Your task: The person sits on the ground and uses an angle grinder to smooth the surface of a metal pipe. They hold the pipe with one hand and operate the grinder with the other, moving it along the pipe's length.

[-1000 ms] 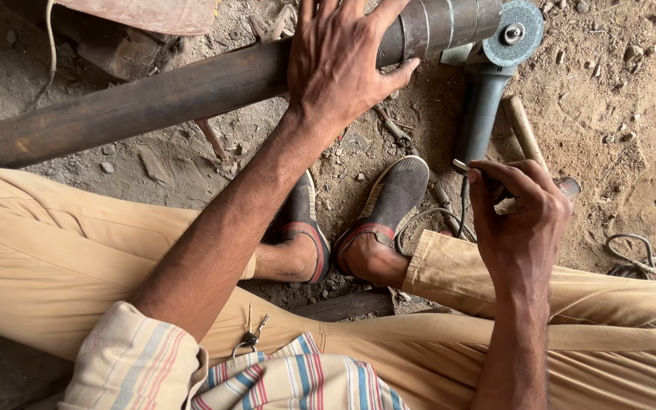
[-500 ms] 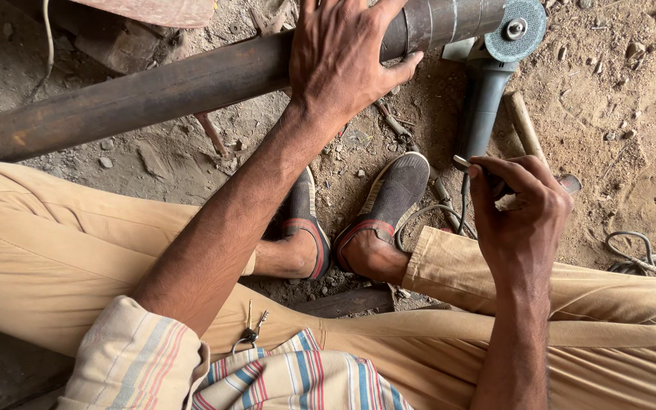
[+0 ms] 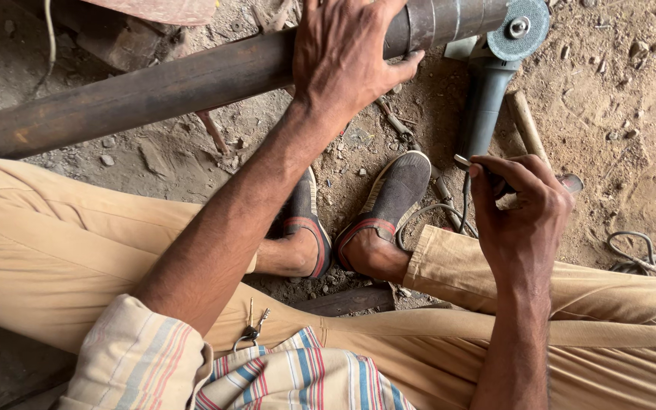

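View from the head camera, looking down on a person seated on a dirt floor. The left hand (image 3: 347, 57) lies palm-down over a long, dark, rust-toned steel pipe (image 3: 153, 91), fingers curled over its far side and thumb spread toward its brighter, ground end; the grasp is closed around the pipe. The pipe runs on a slant from the left edge up to the top right, raised above the legs. Just beside its bright end rests a grey-bodied angle grinder (image 3: 487, 91) with a round grey abrasive disc (image 3: 519, 29); the disc appears to touch or overlap the pipe end, though the angle does not settle this. The right hand (image 3: 521, 220) is loosely clenched near the grinder's rear, fingertips pinched on a small metal piece (image 3: 462, 161) whose kind cannot be made out; the hand hides the grinder's tail and part of a wooden handle (image 3: 525, 121) lying on the ground. A grey cable (image 3: 438, 212) loops between the hand and two dark grey slip-on shoes with red trim (image 3: 396, 197), soles together. Tan trousers (image 3: 55, 250) fill the foreground, with a striped shirt (image 3: 282, 380) and a small bunch of keys (image 3: 250, 330) at the waist. More cable (image 3: 639, 254) coils at the right.
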`<state>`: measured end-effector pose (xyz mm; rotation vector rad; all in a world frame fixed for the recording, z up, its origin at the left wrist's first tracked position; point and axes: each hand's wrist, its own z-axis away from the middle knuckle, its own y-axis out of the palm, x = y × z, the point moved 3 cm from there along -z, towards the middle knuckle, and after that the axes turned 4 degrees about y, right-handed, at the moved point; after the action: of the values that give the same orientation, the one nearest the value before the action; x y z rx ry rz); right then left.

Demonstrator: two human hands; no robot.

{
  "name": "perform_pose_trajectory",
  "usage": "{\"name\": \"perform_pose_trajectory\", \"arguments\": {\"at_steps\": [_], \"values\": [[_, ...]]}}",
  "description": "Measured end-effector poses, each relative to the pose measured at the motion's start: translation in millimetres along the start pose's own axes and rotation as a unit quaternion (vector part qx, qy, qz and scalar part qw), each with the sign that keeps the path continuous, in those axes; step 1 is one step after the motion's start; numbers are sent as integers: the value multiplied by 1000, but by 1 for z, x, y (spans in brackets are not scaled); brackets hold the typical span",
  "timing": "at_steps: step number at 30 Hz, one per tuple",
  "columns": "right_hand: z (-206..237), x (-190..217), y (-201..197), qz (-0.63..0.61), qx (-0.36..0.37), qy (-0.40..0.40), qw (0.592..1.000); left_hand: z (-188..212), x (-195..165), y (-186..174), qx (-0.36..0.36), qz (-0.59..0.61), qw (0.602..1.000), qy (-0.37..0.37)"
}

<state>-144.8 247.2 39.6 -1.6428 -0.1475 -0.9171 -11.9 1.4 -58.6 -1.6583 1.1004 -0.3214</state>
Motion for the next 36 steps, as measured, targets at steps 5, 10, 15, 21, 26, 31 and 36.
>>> {"name": "perform_pose_trajectory", "arguments": {"at_steps": [5, 10, 15, 21, 26, 31, 36], "values": [[-1, -4, 1, 13, -4, -7, 1000, -5, -3, 2, 10, -9, 1000, -10], [0, -7, 2, 31, -11, -20, 999, -4, -3, -1, -3, -17, 1000, -10], [0, -9, 2, 23, -8, -10, 1000, -3, -2, 3, 6, -14, 1000, -11], [0, -13, 2, 43, -5, 8, 999, -4, -3, 7, -15, -1, 1000, -12], [1, -13, 1, 53, -11, -9, 999, -4, -3, 9, -19, 6, 1000, -14], [-2, -14, 0, 18, -12, 6, 1000, -5, -9, 6, -65, -5, 998, 0], [-5, -17, 0, 12, -7, 24, 1000, -8, -11, 7, -15, 6, 1000, -22]]}}
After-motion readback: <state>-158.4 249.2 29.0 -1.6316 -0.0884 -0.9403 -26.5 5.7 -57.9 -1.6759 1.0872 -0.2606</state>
